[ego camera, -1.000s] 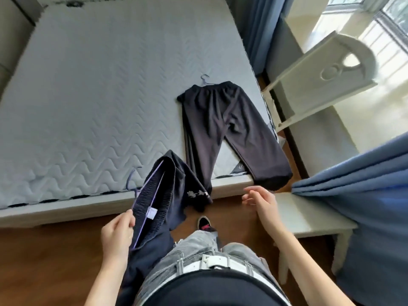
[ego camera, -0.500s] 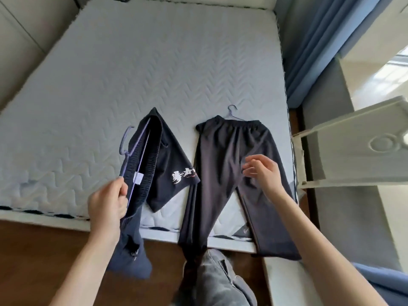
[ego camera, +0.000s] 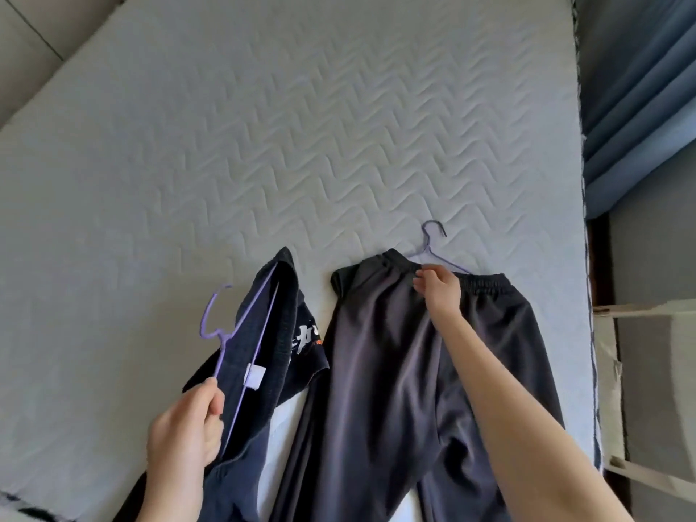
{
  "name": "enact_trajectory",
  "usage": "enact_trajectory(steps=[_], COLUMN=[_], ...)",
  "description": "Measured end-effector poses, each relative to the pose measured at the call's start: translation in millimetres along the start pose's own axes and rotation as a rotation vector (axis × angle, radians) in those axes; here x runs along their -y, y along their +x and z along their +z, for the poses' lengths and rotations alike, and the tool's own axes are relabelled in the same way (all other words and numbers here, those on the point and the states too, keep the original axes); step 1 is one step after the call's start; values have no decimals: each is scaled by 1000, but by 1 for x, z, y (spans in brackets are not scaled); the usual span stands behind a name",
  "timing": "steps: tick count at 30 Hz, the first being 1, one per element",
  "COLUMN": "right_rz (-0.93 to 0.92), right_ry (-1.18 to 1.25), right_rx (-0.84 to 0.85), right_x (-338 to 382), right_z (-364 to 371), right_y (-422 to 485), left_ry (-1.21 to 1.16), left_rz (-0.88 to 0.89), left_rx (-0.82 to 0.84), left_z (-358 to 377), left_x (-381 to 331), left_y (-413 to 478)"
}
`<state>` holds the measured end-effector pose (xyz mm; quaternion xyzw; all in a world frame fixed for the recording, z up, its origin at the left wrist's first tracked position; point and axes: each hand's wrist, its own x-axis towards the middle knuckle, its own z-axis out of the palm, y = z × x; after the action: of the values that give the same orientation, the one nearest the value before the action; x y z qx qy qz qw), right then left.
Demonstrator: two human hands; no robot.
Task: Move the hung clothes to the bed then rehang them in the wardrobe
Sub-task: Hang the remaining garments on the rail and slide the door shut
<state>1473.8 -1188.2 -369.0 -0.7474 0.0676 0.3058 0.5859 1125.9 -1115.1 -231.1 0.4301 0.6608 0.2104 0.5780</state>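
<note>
As a person leans over the bed (ego camera: 301,126), the left hand (ego camera: 184,435) sits nearest the camera, its fingers (ego camera: 209,399) curled round the wire of a purple hanger (ego camera: 221,356) that carries a navy garment (ego camera: 280,325); the garment's lower part runs out of the frame at the bottom, while its upper part, with white lettering and a white label, lies on the quilted mattress; the hook points up and to the left. Just to the right, dark trousers (ego camera: 376,389) lie flat on the mattress, waistband away from the camera, legs running down toward the near edge; the two garments meet along the trousers' left-hand edge. The right hand (ego camera: 438,292) reaches across the trousers, and its fingers (ego camera: 423,275) pinch the elastic waistband at the middle, just where a second hanger (ego camera: 428,247) of thin wire comes out; whether the wire is also in the pinch cannot be told; that hook rests on the mattress beyond the waistband. Farther off, pale grey zigzag quilting covers the bed; blue curtains (ego camera: 640,107) hang along its right side; a white piece of furniture (ego camera: 647,333) shows at the right edge.
</note>
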Motion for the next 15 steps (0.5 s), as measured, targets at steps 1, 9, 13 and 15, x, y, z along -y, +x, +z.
enact_trajectory(steps=[1,9,13,15], right_rz=[12,251,219,144], right_ry=[-14,180,293,259], right_rx=[-3,-42,-44,-44], right_x=[-5,-29,-12,-5], right_z=[9,57,61,55], right_y=[17,135,100,61], left_ry=[13,93,-19,-75], left_rz=[-35,-33,-77,-89], left_rx=[-9,40,12,-23], left_z=[5,6,-1,-11], left_x=[4,23,21,18], left_y=[8,42,38,37])
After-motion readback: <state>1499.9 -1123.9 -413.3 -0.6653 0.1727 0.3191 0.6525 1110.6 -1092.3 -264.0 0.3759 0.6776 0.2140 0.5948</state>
